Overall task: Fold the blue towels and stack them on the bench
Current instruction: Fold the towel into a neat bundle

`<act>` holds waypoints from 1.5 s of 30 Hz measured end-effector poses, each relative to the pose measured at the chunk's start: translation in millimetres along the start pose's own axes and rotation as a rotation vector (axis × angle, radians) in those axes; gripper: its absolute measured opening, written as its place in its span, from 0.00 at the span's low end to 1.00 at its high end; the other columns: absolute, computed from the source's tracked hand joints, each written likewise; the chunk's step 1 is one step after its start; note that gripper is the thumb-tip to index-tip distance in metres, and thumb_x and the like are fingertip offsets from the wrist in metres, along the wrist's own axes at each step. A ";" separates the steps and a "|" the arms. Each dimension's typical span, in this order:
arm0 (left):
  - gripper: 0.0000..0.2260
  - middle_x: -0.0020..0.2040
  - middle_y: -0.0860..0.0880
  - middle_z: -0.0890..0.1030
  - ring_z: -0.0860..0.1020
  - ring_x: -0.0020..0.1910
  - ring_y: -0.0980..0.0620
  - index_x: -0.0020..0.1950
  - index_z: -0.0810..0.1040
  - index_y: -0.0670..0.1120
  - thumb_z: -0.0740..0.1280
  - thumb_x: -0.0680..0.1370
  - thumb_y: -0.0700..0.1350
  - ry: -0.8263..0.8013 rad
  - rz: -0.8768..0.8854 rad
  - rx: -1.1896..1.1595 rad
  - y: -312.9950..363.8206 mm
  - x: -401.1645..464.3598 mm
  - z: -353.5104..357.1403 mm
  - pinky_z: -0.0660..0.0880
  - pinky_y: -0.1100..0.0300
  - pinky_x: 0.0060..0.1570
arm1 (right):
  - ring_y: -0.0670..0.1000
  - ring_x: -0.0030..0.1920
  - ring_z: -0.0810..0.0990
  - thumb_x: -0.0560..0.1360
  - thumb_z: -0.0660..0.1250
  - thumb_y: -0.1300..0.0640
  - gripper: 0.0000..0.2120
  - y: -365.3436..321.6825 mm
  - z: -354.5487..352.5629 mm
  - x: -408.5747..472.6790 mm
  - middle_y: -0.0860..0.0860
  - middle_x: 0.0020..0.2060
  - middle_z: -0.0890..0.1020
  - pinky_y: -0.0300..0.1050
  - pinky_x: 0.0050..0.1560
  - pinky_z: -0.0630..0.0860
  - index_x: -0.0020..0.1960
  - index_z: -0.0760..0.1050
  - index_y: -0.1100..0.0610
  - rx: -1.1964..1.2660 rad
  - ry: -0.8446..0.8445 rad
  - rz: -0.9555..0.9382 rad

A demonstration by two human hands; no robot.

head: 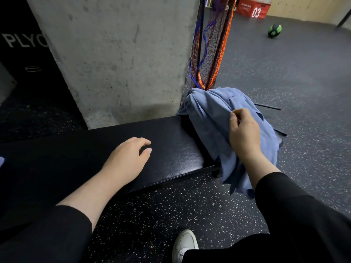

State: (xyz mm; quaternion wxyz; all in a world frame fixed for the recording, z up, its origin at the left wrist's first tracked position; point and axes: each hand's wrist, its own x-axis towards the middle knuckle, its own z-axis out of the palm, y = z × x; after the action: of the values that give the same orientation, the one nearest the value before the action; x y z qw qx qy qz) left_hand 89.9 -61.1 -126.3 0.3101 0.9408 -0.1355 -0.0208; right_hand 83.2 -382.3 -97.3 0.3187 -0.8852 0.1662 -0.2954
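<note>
While the left hand rests flat and empty on the black tabletop, fingers relaxed and slightly spread, nothing on that side steadies the cloth. At the far left edge of the view a sliver of blue shows; whether it is another towel cannot be told.

The padded surface ahead of the left hand is bare and gives room to lay a towel out flat. Its near edge is a straight drop to the speckled floor, and its back edge sits close to the concrete pillar, so cloth spread too wide is likely to overhang on one side or bunch against the wall on the other.

At the right end, the blue towels lie in a crumpled heap draped over the corner, a good part hanging below the tabletop edge toward the floor. The right hand pinches a fold near the top of the heap between thumb and fingers.

Risks, as judged: a one-handed pull may drag the whole heap off the end — the hanging weight already favours the floor. Layers may lift together. Behind the heap stands an orange and purple net, touching or nearly touching the cloth — a snag is possible if the towel is lifted backward. A white shoe stands beneath, clear of the hanging cloth.
</note>
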 end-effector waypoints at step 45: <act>0.15 0.65 0.57 0.77 0.74 0.63 0.56 0.70 0.76 0.53 0.62 0.83 0.53 0.050 -0.013 -0.068 -5.0 -28.0 -57.0 0.69 0.60 0.61 | 0.46 0.48 0.78 0.82 0.59 0.52 0.10 -225.2 -60.8 50.7 0.49 0.47 0.81 0.49 0.58 0.78 0.54 0.77 0.55 0.768 0.047 -0.070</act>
State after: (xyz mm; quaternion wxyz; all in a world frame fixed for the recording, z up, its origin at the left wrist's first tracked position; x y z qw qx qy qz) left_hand 71.2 -16.9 -84.5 0.3450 0.9308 -0.1211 -0.0040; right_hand 107.9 -268.1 110.8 0.6130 -0.6994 0.0206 -0.3671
